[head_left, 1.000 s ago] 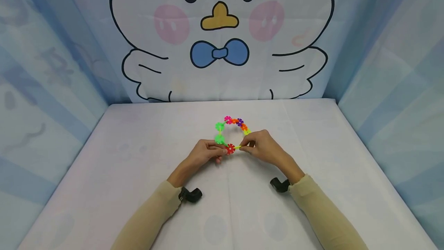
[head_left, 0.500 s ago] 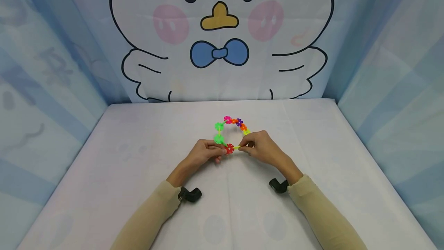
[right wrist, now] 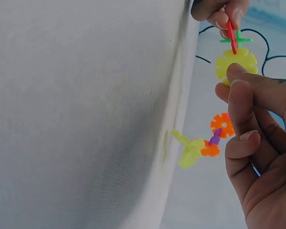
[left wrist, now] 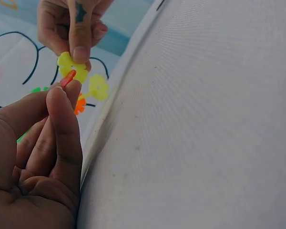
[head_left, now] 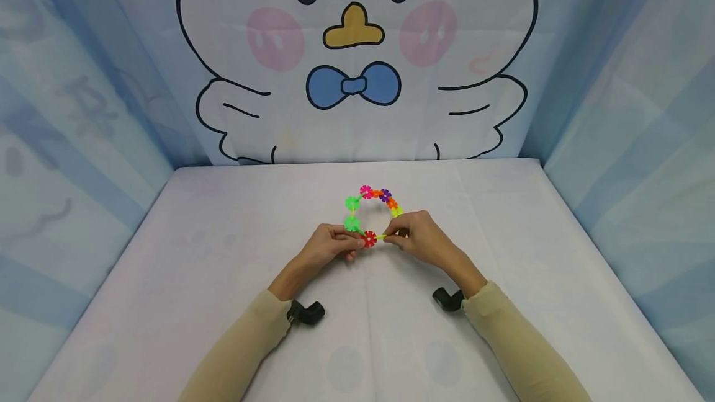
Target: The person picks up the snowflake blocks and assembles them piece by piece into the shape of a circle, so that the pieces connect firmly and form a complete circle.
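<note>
A chain of interlocking plastic snowflake discs curves round between my hands over the table's middle. My left hand (head_left: pixel 329 245) pinches the red disc (head_left: pixel 369 239) at its near end, between thumb and fingertips. My right hand (head_left: pixel 421 234) pinches a yellow disc (right wrist: pixel 233 58), which meets the red disc's edge in the right wrist view. From the red disc the chain runs through a green disc (head_left: pixel 352 223), another green disc (head_left: pixel 352 203), a pink disc (head_left: pixel 366 192), orange and purple ones. Yellow discs (right wrist: pixel 190 151) form its other end, partly behind my right hand in the head view.
A white cloth covers the table (head_left: pixel 268 203). Behind it hangs a backdrop (head_left: pixel 357 129) with a cartoon bird, and blue patterned curtains (head_left: pixel 642 141) flank both sides. Black wrist cameras (head_left: pixel 307 313) stick out below the sleeves.
Both hands and the disc chain have shifted very slightly left. Each hand keeps its pinch, and the red and yellow discs stay joined edge to edge.
</note>
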Demonstrator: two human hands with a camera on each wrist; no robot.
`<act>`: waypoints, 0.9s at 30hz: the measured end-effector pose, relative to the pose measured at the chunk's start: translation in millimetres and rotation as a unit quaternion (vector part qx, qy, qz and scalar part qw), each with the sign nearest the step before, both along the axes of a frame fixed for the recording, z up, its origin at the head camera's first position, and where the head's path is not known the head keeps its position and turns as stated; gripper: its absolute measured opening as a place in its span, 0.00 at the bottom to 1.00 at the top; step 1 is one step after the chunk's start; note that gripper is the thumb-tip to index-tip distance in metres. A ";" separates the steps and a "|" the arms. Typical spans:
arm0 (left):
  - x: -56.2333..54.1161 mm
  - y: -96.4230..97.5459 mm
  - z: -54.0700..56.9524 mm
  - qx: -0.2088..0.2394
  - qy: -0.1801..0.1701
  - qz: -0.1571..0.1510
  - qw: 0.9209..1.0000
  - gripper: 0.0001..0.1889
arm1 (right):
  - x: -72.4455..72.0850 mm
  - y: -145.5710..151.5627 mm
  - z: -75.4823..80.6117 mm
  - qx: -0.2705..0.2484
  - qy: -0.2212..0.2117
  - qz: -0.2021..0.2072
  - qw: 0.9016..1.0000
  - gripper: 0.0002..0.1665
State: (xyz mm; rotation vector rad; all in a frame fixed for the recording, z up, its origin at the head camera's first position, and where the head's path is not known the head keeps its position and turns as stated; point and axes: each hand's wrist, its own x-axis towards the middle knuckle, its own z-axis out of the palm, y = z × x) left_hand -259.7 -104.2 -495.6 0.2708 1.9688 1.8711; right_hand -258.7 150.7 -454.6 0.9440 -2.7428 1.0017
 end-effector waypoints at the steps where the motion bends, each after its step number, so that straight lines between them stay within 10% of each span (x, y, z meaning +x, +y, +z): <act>1: 0.1 0.2 0.5 0.000 -0.002 0.001 1.000 0.14 | 0.4 -0.4 0.2 0.001 0.002 0.002 1.000 0.04; 27: -2.3 -2.4 -1.5 0.002 -0.001 -0.007 1.000 0.15 | 2.3 -2.2 5.4 0.015 0.011 0.000 1.000 0.03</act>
